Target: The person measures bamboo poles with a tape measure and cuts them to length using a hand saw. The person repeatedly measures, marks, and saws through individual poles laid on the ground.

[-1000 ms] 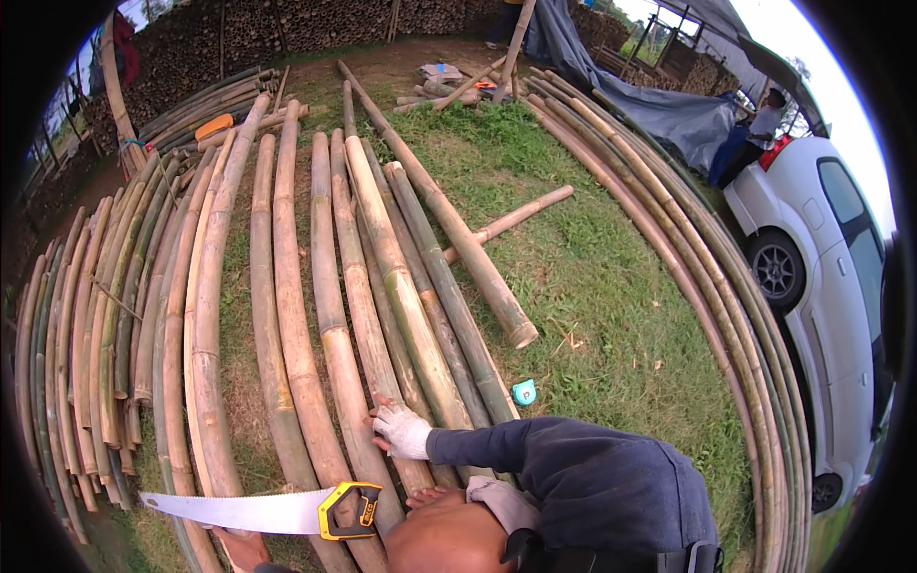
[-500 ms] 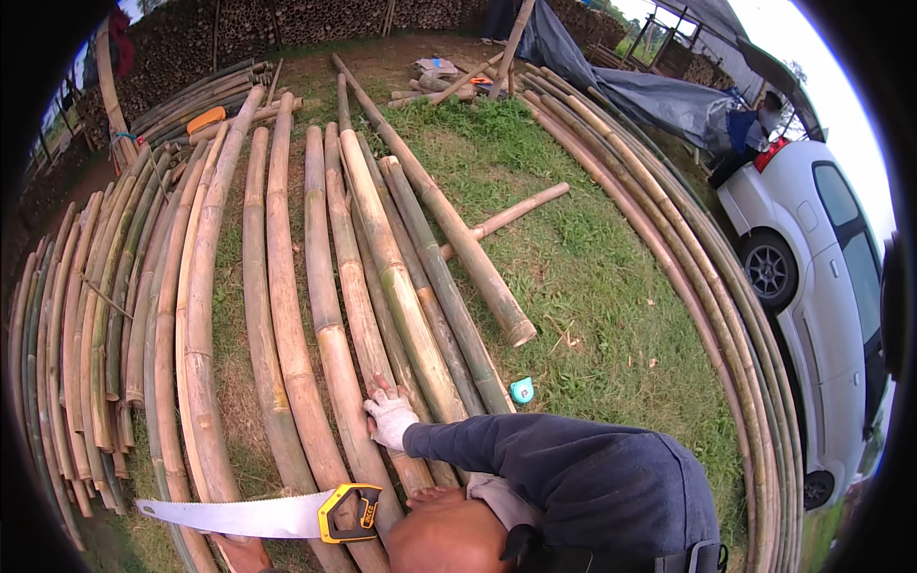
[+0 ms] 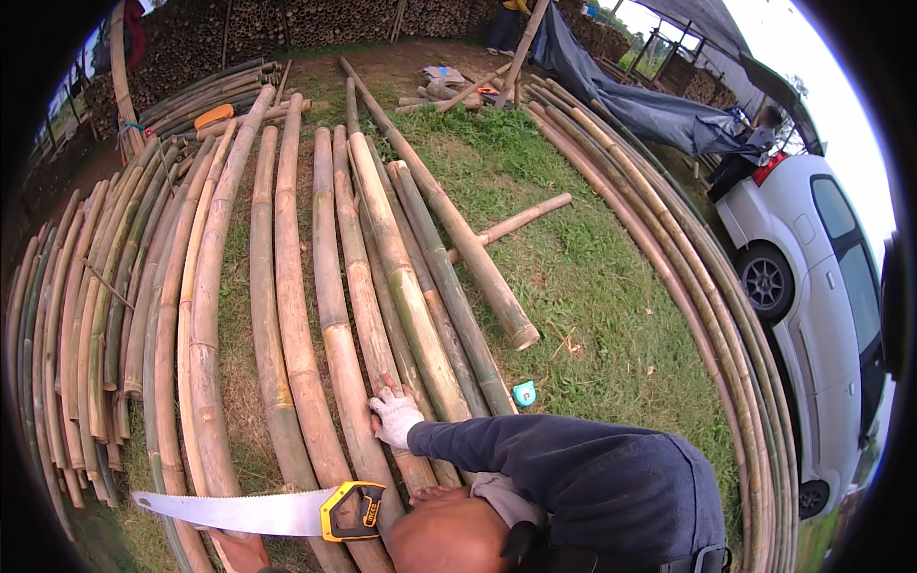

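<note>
Starting far left, a crowd of bamboo poles (image 3: pixel 95 325) lies packed side by side. Low down, here's the bare left hand (image 3: pixel 244 551) just under the saw (image 3: pixel 248 513) — the blade hides its fingers, so whether it's gripping anything, I can't tell. The saw lies across several poles, teeth up the picture, tip to the left, yellow-and-black handle to the right. Next, the gloved right hand (image 3: pixel 396 417), open and laid over a pale pole (image 3: pixel 361 277), bare fingertips poking out, spread apart. Over on the grass sits a teal tape measure (image 3: pixel 523 392), below the end of a slanting pole (image 3: pixel 449 210) that crosses a short piece (image 3: pixel 521 220). Further right — long poles (image 3: pixel 659 220) bending with the lens, a person (image 3: pixel 759 143) beyond, and a silver car (image 3: pixel 812 248).
</note>
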A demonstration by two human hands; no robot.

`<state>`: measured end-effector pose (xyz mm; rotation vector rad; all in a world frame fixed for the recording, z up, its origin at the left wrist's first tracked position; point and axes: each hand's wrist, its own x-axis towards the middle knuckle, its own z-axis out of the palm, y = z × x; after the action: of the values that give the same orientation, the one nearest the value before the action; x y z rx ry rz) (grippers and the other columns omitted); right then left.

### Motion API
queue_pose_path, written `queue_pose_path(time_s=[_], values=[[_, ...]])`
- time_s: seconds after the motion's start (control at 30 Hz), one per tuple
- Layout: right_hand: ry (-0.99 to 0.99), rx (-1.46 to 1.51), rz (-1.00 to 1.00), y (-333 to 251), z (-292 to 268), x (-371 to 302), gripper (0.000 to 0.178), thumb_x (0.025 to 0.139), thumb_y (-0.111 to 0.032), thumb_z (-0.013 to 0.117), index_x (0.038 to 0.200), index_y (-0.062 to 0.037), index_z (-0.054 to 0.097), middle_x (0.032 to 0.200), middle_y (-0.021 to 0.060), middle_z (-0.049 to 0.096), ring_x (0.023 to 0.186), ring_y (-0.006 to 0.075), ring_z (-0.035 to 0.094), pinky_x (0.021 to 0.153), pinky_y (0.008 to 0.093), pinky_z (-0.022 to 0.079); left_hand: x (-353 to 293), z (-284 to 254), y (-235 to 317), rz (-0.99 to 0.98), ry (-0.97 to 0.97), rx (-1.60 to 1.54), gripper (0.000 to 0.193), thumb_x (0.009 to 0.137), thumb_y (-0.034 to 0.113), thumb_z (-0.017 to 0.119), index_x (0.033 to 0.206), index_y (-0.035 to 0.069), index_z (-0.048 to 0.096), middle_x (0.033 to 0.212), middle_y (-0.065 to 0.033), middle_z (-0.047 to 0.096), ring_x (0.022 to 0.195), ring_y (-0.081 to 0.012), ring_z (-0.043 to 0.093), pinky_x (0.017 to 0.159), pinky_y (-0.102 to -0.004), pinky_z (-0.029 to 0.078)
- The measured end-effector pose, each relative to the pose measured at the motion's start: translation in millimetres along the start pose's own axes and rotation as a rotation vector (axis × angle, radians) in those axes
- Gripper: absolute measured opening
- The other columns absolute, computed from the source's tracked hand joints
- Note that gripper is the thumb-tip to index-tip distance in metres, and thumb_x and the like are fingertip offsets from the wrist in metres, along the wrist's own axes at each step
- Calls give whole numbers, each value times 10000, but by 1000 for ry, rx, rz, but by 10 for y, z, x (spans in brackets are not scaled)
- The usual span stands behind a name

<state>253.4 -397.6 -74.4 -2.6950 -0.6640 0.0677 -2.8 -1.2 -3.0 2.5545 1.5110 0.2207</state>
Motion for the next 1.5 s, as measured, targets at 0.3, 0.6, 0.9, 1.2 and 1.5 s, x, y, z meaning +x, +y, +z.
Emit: queue_pose_path(time_s=[0.3, 0.6, 0.9, 1.2, 1.5], values=[[-2, -9, 6, 0, 37, -10, 498, 836, -283, 737, 1295, -100, 672, 1528, 209, 503, 1621, 454, 211, 1172, 736, 327, -57, -40, 52, -6, -16, 4, 1098, 785, 450, 885, 1662, 74, 342, 1452, -254, 642, 1324, -423, 621, 1072, -476, 510], [21, 16, -6, 5, 24, -7, 483, 859, -290, 709, 1298, -93, 672, 1524, 214, 511, 1626, 447, 208, 1183, 732, 320, -60, -40, 42, -4, -25, 16, 1103, 782, 452, 887, 1663, 72, 342, 1451, -254, 642, 1326, -422, 620, 1073, -476, 511], [23, 13, -10, -17, -27, 6, 461, 863, -284, 699, 1279, -86, 679, 1510, 210, 531, 1615, 441, 235, 1180, 714, 319, -36, -8, 21, 4, -25, 35, 1108, 779, 454, 888, 1663, 70, 342, 1451, -255, 642, 1328, -421, 619, 1074, -475, 511], [55, 13, -14, -4, 6, -1, 464, 855, -280, 708, 1279, -94, 676, 1463, 206, 552, 1604, 441, 266, 1168, 726, 323, -66, -67, 54, 7, -24, 45, 1113, 776, 456, 889, 1664, 68, 341, 1450, -255, 642, 1330, -420, 618, 1075, -474, 511], [55, 25, -7, -4, 8, 1, 464, 847, -269, 717, 1274, -95, 673, 1479, 200, 551, 1606, 436, 265, 1169, 722, 334, -34, 32, -43, 6, -24, 51, 1118, 773, 458, 890, 1664, 66, 341, 1449, -256, 642, 1332, -419, 616, 1075, -473, 511]])
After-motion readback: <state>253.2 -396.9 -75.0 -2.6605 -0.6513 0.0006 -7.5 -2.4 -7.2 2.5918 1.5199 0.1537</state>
